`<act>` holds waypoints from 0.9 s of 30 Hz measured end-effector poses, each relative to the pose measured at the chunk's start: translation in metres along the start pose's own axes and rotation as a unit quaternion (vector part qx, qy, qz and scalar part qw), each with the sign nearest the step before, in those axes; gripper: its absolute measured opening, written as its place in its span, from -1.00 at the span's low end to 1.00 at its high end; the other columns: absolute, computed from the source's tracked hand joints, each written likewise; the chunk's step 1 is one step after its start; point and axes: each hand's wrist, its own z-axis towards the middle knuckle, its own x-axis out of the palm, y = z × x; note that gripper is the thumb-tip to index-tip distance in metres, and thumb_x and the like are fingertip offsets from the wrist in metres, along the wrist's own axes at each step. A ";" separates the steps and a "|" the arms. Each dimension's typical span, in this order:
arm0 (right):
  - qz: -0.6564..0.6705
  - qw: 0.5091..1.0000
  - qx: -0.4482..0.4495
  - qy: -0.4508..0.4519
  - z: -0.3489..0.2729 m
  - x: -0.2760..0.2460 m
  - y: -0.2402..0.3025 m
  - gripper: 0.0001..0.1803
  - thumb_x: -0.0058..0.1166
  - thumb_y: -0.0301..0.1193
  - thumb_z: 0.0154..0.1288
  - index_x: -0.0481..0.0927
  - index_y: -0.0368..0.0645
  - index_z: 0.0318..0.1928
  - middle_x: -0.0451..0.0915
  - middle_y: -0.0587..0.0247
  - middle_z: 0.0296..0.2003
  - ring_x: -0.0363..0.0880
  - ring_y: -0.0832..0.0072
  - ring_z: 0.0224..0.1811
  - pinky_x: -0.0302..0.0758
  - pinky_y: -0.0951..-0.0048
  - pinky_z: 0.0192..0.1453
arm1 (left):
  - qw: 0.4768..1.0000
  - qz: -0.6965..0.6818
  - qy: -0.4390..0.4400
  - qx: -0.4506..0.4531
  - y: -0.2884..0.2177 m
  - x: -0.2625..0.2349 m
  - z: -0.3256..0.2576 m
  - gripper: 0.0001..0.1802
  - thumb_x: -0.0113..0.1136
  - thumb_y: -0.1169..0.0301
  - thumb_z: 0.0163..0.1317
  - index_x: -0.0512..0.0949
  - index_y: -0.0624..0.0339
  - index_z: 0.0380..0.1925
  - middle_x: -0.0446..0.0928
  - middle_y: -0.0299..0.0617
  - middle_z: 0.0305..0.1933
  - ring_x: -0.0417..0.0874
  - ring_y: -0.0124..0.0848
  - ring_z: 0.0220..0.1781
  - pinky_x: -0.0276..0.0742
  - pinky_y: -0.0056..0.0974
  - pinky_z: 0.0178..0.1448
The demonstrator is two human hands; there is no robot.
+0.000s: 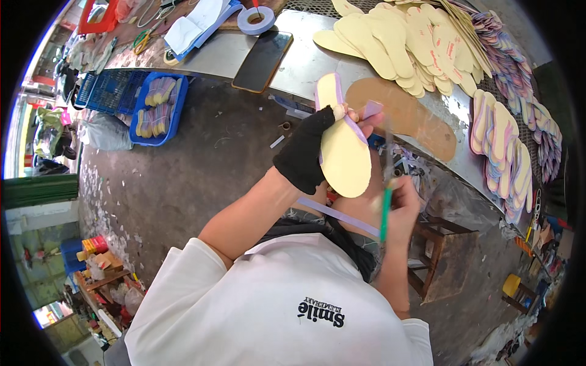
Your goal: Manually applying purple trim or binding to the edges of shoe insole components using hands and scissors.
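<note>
My left hand [326,134], in a black fingerless glove, is closed on a cream insole [346,160] with a lilac edge, tilted above my lap beside the table. A small lilac flap [371,110] sticks up by its fingertips. To the right of the insole, my right hand [403,198] is closed round a green-handled tool [386,210]. The tool's thin upper end is smeared by motion, so its kind is unclear. A narrow lilac strip [345,218] runs across my lap, below the insole. A brown insole-shaped template [415,119] lies on the metal table behind the hands.
Cream insoles [390,43] are heaped on the metal table [305,64], with stacked purple-edged ones [503,143] at right. A phone [262,61], tape roll [256,20] and scissors [143,39] lie at left. A blue basket [160,110] of insoles and a wooden stool [448,259] stand below.
</note>
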 end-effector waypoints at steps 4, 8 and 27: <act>-0.275 0.948 -0.035 -0.157 0.060 -0.062 0.004 -0.72 0.27 -0.38 0.05 0.41 -0.24 -0.41 0.40 0.39 -0.59 0.34 0.66 -0.54 0.30 0.56 -0.45 | 0.993 0.076 -0.091 -0.006 0.000 0.008 -0.006 -0.82 0.14 0.31 0.20 0.45 0.19 -0.37 0.48 -0.07 -0.12 0.50 -0.23 0.09 0.50 -0.23 0.10; -0.492 0.761 -0.355 -0.229 0.094 -0.079 0.022 -0.77 0.14 -0.34 0.19 0.51 -0.28 -0.33 0.43 0.28 -0.60 0.44 0.49 -0.51 0.38 0.47 -0.35 | 0.976 0.201 -0.073 0.043 0.011 0.004 -0.006 -0.77 0.13 0.25 0.19 0.44 0.17 -0.29 0.48 -0.17 -0.24 0.55 -0.29 -0.08 0.54 -0.22 -0.01; 0.106 0.974 -0.109 0.168 0.008 0.009 0.040 -0.79 0.10 -0.34 0.27 0.46 -0.25 -0.35 0.48 0.45 -0.46 0.40 0.75 -0.41 0.33 0.68 -0.36 | 0.875 0.458 -0.050 0.148 0.033 0.025 -0.042 -0.74 0.12 0.31 0.22 0.50 0.24 -0.18 0.56 -0.19 -0.23 0.55 -0.46 -0.21 0.49 -0.34 -0.15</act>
